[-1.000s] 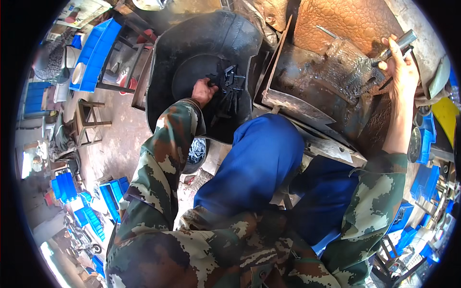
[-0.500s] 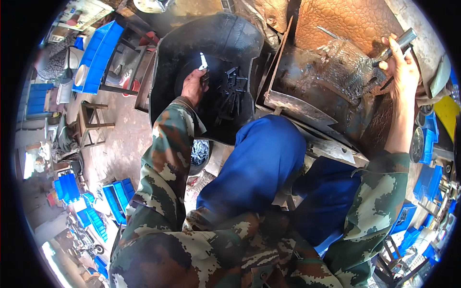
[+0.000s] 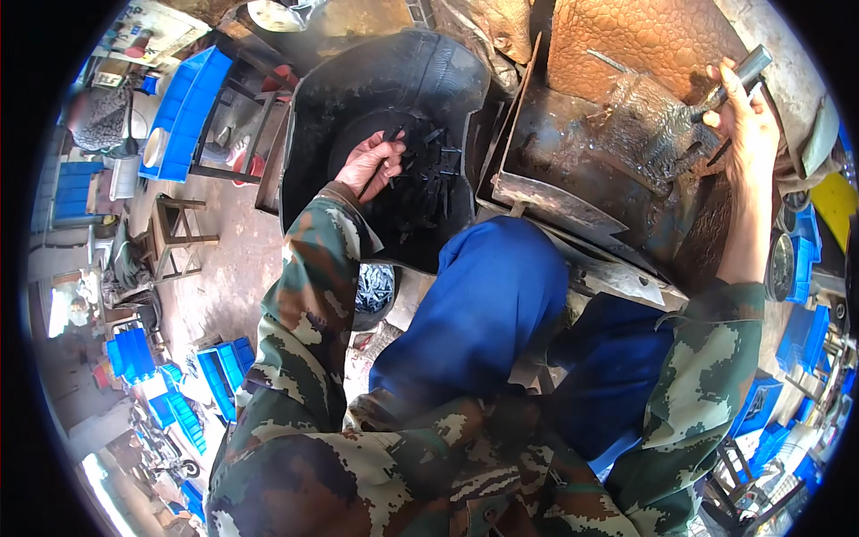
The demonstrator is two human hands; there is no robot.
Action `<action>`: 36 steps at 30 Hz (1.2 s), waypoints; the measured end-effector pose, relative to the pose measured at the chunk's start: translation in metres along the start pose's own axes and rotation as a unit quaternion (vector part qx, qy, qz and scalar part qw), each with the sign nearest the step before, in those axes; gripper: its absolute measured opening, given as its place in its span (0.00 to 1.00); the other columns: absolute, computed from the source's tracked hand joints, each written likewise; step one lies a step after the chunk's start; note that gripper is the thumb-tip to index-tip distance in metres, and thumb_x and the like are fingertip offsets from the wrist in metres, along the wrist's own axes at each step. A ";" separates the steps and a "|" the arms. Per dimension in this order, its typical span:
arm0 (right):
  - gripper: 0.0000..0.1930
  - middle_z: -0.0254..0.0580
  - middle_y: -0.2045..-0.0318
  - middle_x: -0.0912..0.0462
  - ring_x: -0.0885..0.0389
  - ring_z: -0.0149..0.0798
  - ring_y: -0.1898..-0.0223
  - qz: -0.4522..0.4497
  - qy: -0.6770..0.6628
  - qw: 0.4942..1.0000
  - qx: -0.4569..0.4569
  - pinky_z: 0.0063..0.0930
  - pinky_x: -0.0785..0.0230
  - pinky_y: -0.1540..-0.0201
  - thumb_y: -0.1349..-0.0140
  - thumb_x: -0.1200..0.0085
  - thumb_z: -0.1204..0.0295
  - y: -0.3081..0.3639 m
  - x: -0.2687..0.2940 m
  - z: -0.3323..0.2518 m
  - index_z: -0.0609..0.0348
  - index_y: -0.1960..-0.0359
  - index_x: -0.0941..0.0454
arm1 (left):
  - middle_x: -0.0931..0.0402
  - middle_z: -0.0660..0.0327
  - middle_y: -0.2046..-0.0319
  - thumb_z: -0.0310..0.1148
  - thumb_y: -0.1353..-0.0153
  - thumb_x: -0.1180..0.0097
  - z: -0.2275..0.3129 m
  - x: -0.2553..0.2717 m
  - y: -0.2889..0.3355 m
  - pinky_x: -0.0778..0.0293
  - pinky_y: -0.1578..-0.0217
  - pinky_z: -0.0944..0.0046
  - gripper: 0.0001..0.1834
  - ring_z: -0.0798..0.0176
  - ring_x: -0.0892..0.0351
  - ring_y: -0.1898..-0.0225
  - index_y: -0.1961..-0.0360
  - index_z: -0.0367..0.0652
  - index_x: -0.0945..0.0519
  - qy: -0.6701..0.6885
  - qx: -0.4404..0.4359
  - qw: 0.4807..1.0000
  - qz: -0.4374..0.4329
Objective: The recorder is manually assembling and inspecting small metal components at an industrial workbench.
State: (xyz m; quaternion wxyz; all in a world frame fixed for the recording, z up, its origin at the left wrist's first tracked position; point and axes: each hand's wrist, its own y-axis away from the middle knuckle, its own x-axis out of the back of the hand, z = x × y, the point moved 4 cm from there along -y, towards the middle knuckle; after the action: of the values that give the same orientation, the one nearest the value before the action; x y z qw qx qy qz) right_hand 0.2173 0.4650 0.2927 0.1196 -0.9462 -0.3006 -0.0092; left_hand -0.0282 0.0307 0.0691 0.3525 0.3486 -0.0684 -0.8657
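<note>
My left hand (image 3: 376,163) is over a black tray (image 3: 309,134) with a raised, curved rim. Its fingers are closed on a slim dark metal piece (image 3: 391,134), most of which is hidden by the fingers. Beside that hand, several loose dark metal pieces (image 3: 437,179) lie on the tray. On the far right, my right hand (image 3: 750,125) grips a thick dark metal bar (image 3: 752,66) slanting up to the right. Just left of that bar, a crumpled, wet-looking dark sheet (image 3: 649,130) lies in a rusty metal trough (image 3: 559,192).
Behind the trough stands a brown, wrinkled panel (image 3: 640,40). Below the black tray is a bucket (image 3: 374,291) of small metal pieces. A wooden stool (image 3: 174,228) and blue bins (image 3: 186,112) stand to the left. More blue bins (image 3: 801,336) are at the right.
The bright, light-catching piece in my left hand no longer shows; a dark piece is between the fingers now. That hand has turned and shifted slightly right. My right hand has barely moved.
</note>
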 end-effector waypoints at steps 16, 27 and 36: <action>0.23 0.31 0.64 0.16 0.39 0.14 0.81 -0.024 -0.009 1.000 0.001 0.18 0.24 0.71 0.39 0.35 0.62 0.000 0.002 0.002 0.62 0.45 0.21 | 0.32 0.65 0.72 0.47 0.32 0.59 0.029 -0.057 0.027 0.43 0.78 0.70 0.26 0.72 0.43 0.82 0.46 0.36 0.27 -0.106 0.053 0.993 -0.003; 0.23 0.34 0.61 0.15 0.37 0.14 0.80 -0.040 -0.017 0.999 -0.009 0.18 0.23 0.70 0.39 0.35 0.63 -0.008 0.007 0.013 0.63 0.46 0.21 | 0.31 0.67 0.73 0.29 0.38 0.51 0.024 -0.052 0.035 0.42 0.78 0.73 0.16 0.74 0.38 0.81 0.50 0.38 0.22 -0.239 -0.029 0.969 0.055; 0.22 0.23 0.75 0.22 0.42 0.14 0.83 -0.035 -0.023 0.999 0.010 0.17 0.24 0.72 0.39 0.34 0.63 -0.004 0.009 0.007 0.64 0.47 0.20 | 0.28 0.68 0.77 0.31 0.33 0.45 0.019 -0.053 0.030 0.42 0.80 0.74 0.10 0.76 0.38 0.82 0.56 0.38 0.20 -0.242 -0.016 0.969 0.035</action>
State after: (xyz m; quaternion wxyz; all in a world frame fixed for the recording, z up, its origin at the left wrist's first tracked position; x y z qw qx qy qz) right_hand 0.2224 0.4750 0.2876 0.1219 -0.9337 -0.3364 0.0113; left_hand 0.0034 0.0406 0.1234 0.3610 0.1205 -0.1503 -0.9125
